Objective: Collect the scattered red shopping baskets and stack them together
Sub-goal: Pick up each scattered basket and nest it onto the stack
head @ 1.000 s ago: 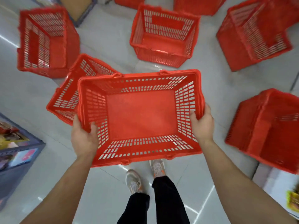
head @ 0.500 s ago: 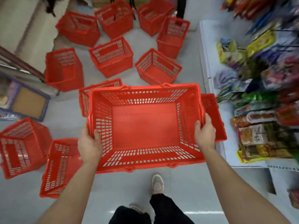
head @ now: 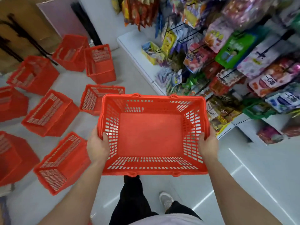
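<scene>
- The held basket (head: 151, 135) hung mouth-up and roughly level in front of the person's body, clear of the floor (head: 243, 168), with its long sides running across the view.
- The left hand (head: 97, 146) grasped the rim of the basket's left short side. Its thumb curled over the rim onto the slotted inner wall, and the other fingers were hidden outside the wall.
- The right hand (head: 208, 143) clasped the right short side in the same way, thumb inside and fingers out of sight.
- The nearest floor basket (head: 95, 99) stood just beyond the held basket's far-left corner, which partly covered it.
- A tipped basket (head: 61, 163) lay beside the left forearm with a slotted wall facing up. A second tipped basket (head: 50, 112) lay just beyond it.
- Farther off, an upright basket (head: 99, 62) stood near the foot of the white shelf base (head: 134, 46), with a back basket (head: 71, 51) just behind it.
- Another, the box-side basket (head: 32, 73), sat near a cardboard box (head: 19, 30). More red baskets were cut off by the left edge.
- To the right, blurred snack packets (head: 227, 62) hung on the shelving, and the held basket's far-right corner overlapped the lowest ones in the view.
- Below the basket were black trousers (head: 129, 200) and a grey shoe (head: 165, 200) on the pale floor.
</scene>
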Demonstrator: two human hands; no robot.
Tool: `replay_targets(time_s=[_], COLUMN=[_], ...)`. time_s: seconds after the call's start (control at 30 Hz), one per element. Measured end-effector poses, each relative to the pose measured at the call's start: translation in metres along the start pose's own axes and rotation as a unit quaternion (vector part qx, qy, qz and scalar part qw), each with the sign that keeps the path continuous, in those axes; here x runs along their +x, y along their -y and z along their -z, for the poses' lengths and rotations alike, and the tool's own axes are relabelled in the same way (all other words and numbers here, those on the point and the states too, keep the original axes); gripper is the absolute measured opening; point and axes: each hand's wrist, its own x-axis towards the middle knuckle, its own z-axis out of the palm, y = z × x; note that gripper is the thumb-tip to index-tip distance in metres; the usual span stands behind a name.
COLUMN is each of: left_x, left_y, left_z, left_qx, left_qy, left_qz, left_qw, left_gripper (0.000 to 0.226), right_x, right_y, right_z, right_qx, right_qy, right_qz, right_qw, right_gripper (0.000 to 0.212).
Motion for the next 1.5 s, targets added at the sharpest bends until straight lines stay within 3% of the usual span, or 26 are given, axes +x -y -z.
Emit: replay_targets(time_s=[0.2,0.43,0.6,0.8,1.03,1.17,1.33,1.5], left_x=[0.119,0.211,0.239,0.282,0.287,0.286,0.276,0.246], left_y=[-0.037,-0.059,-0.031,-0.015,0.003,0.012,0.031,0.040], left_z=[-0.091,-0.249,-0.395,-0.501,-0.542,-0.567,-0.580,-0.533], left_qx=[0.008,0.054,0.055,0.075,0.075,0.130,0.143,0.112], left_qy=[0.138,0.162,0.182,0.176,0.220,0.272,0.308,0.350], left_qz=[-0.056,-0.178,-0.206,-0.232,-0.295,-0.268,-0.221,-0.234], left_qw=[0.989,0.969,0.960,0.954,0.927,0.915,0.914,0.900], left_gripper=[0.048,0.041,0.025,0.039,0.043,0.050,0.073,0.069], right_x=[0.028,0.081,0.137,0.162,0.132,0.145,0.144,0.137], right_y=[-0.015,-0.074,-0.159,-0.210,-0.244,-0.261,-0.272,-0.236], right_z=[-0.048,-0.140,-0.218,-0.302,-0.343,-0.346,-0.359,-0.345], right_qx=[0.012,0.011,0.013,0.034,0.046,0.046,-0.015,-0.120], right_qy=[-0.087,-0.154,-0.188,-0.262,-0.217,-0.164,-0.092,-0.026], right_qz=[-0.123,-0.240,-0.256,-0.222,-0.297,-0.333,-0.337,-0.287], right_qw=[0.988,0.958,0.948,0.938,0.929,0.927,0.937,0.950], right_gripper=[0.033,0.040,0.042,0.036,0.038,0.046,0.064,0.068])
